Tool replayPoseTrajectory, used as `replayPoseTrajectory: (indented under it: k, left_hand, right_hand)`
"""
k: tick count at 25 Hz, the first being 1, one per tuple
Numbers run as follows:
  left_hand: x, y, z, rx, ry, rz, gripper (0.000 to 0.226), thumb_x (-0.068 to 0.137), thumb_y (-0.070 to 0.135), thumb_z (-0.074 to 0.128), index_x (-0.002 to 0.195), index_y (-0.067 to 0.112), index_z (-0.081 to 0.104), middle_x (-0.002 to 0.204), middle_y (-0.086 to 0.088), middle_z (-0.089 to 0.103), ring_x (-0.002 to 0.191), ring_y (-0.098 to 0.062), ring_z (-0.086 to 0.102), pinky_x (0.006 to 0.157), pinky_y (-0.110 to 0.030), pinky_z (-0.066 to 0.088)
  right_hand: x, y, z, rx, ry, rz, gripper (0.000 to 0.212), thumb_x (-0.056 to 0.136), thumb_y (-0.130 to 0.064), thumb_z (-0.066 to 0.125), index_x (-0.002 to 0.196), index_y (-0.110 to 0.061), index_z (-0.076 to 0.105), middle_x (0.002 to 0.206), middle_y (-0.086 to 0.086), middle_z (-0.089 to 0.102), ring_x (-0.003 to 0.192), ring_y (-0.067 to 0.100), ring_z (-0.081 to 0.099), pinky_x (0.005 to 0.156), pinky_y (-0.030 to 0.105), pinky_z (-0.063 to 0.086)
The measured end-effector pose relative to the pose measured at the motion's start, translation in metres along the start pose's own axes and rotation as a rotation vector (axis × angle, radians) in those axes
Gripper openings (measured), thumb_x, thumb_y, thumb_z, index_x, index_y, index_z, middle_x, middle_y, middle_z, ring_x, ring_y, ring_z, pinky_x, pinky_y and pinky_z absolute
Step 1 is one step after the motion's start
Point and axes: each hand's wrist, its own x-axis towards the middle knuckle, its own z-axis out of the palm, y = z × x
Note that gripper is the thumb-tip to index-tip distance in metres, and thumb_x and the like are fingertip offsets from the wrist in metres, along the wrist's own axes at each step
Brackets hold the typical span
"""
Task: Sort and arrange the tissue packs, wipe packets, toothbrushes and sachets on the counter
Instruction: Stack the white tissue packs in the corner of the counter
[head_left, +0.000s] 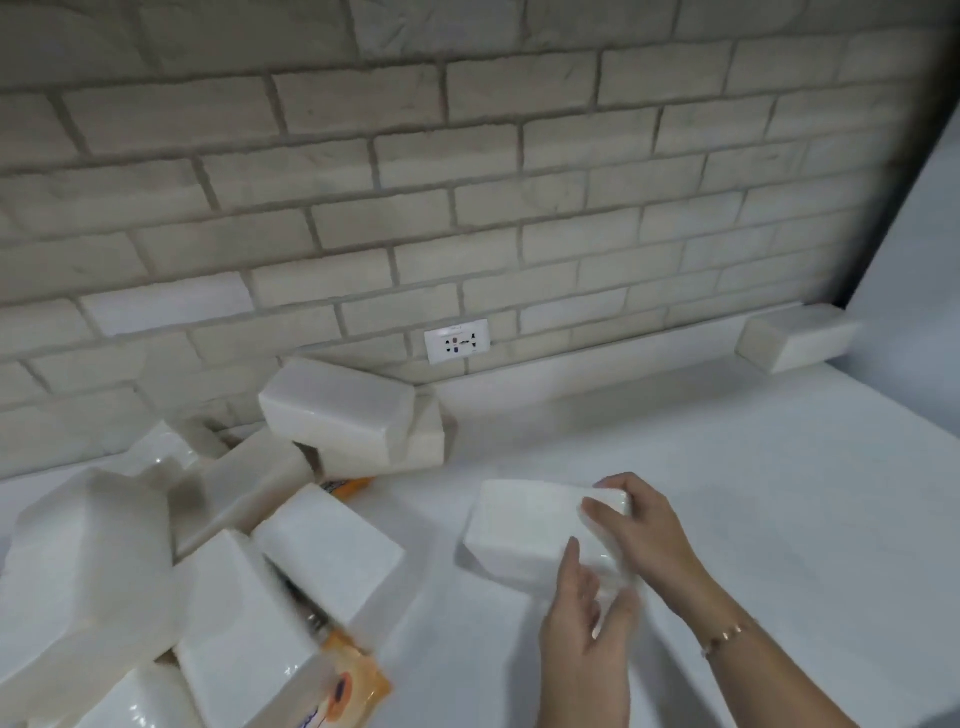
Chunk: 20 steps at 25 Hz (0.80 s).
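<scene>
1. Pale brick wall (467, 156) at the back, white socket (456, 341) set low in it. Below, smooth white counter (727, 493), evenly lit.
2. Mid-counter, lying flat and apart from everything else: one white tissue pack (524, 525).
3. Right hand (641, 525) on its far right end, fingers curled over the top edge, gripping. Thin bracelet (724, 636) at the wrist.
4. Left hand (574, 618) at the near right corner, fingers almost straight against the wrap, thumb held out. Too blurred to tell whether pinching the film.
5. Probably light, soft and squashy under glossy, slippery film. Best taken across the short ends with a wide grip, not by loose wrap.
6. At left, jumbled heap of packs (93, 561), orange wipe packet (358, 680) poking out beneath. Far right, lone pack (795, 343) against the wall.
7. No toothbrushes or sachets made out.
</scene>
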Motion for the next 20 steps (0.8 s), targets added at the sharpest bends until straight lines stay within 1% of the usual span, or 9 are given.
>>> replayPoseTrajectory:
  k: [1, 3, 6, 8, 10, 12, 15, 18, 20]
  left_hand:
    - [0.009, -0.003, 0.010, 0.037, -0.103, -0.047, 0.061, 0.095, 0.020, 0.067, 0.143, 0.046, 0.039, 0.132, 0.007, 0.065, 0.122, 0.003, 0.059, 0.103, -0.016, 0.043]
    - [0.027, -0.006, 0.018, 0.167, -0.215, -0.036, 0.042, 0.093, 0.025, 0.068, 0.123, 0.052, 0.057, 0.107, 0.011, 0.076, 0.106, -0.003, 0.067, 0.092, -0.017, 0.046]
    - [0.056, -0.010, 0.016, 0.305, 0.021, 0.111, 0.028, 0.090, 0.015, 0.070, 0.087, 0.042, 0.076, 0.086, 0.008, 0.075, 0.083, -0.013, 0.067, 0.080, -0.020, 0.050]
    - [0.073, -0.017, 0.002, 0.396, 0.336, 0.230, 0.015, 0.088, 0.022, 0.070, 0.098, 0.032, 0.075, 0.095, 0.010, 0.070, 0.094, -0.020, 0.063, 0.088, -0.021, 0.049]
    - [0.090, -0.024, -0.010, 0.476, 0.501, 0.202, 0.057, 0.074, 0.049, 0.064, 0.124, 0.020, 0.066, 0.119, -0.002, 0.065, 0.113, -0.031, 0.057, 0.107, -0.044, 0.044]
    - [0.104, -0.029, 0.003, 0.348, 0.461, 0.059, 0.076, 0.074, 0.051, 0.071, 0.140, 0.017, 0.054, 0.134, -0.012, 0.060, 0.121, -0.033, 0.057, 0.110, -0.050, 0.041]
    - [0.109, -0.033, 0.044, 0.254, 0.424, 0.046, 0.064, 0.088, 0.020, 0.076, 0.145, 0.015, 0.047, 0.133, -0.010, 0.060, 0.115, -0.026, 0.059, 0.103, -0.040, 0.044]
    - [0.120, -0.038, 0.086, 0.221, 0.384, 0.063, 0.062, 0.087, 0.025, 0.076, 0.143, 0.022, 0.048, 0.130, -0.005, 0.061, 0.119, -0.026, 0.060, 0.106, -0.044, 0.045]
    - [0.131, -0.037, 0.124, 0.203, 0.331, 0.101, 0.060, 0.085, 0.028, 0.074, 0.140, 0.028, 0.051, 0.127, 0.000, 0.064, 0.117, -0.018, 0.062, 0.102, -0.041, 0.046]
  right_hand:
    - [0.009, 0.014, -0.016, -0.057, 0.009, 0.010, 0.012, 0.087, -0.020, 0.078, 0.092, -0.026, 0.069, 0.099, -0.008, 0.072, 0.094, 0.016, 0.067, 0.080, 0.029, 0.049]
    - [0.019, 0.043, -0.049, -0.115, 0.048, 0.075, 0.016, 0.087, -0.021, 0.075, 0.100, -0.029, 0.069, 0.109, -0.012, 0.070, 0.105, 0.012, 0.064, 0.081, 0.023, 0.044]
    - [0.014, 0.075, -0.088, -0.120, 0.245, 0.130, 0.033, 0.089, -0.020, 0.074, 0.119, -0.030, 0.064, 0.122, -0.005, 0.060, 0.112, 0.013, 0.055, 0.090, 0.028, 0.041]
    - [0.000, 0.087, -0.101, 0.010, 0.332, 0.186, 0.032, 0.091, -0.018, 0.073, 0.119, -0.030, 0.062, 0.120, -0.001, 0.057, 0.109, 0.017, 0.056, 0.086, 0.030, 0.043]
    - [-0.017, 0.102, -0.104, 0.125, 0.312, 0.247, 0.027, 0.092, -0.017, 0.070, 0.114, -0.030, 0.061, 0.114, 0.002, 0.059, 0.104, 0.017, 0.059, 0.079, 0.027, 0.044]
    - [-0.030, 0.119, -0.098, 0.169, 0.240, 0.278, 0.022, 0.092, -0.022, 0.071, 0.110, -0.031, 0.062, 0.110, 0.004, 0.063, 0.099, 0.018, 0.063, 0.078, 0.024, 0.044]
    - [-0.032, 0.133, -0.087, 0.138, 0.134, 0.217, 0.031, 0.080, -0.050, 0.068, 0.108, -0.037, 0.062, 0.106, 0.003, 0.063, 0.092, 0.019, 0.064, 0.084, 0.026, 0.048]
    - [-0.004, 0.144, -0.110, 0.144, 0.209, 0.168, 0.038, 0.081, -0.060, 0.062, 0.115, -0.042, 0.061, 0.110, -0.006, 0.065, 0.099, 0.013, 0.064, 0.094, 0.036, 0.053]
    - [0.027, 0.153, -0.143, 0.158, 0.257, 0.158, 0.032, 0.090, -0.054, 0.060, 0.121, -0.045, 0.057, 0.118, -0.012, 0.066, 0.109, 0.009, 0.064, 0.101, 0.041, 0.051]
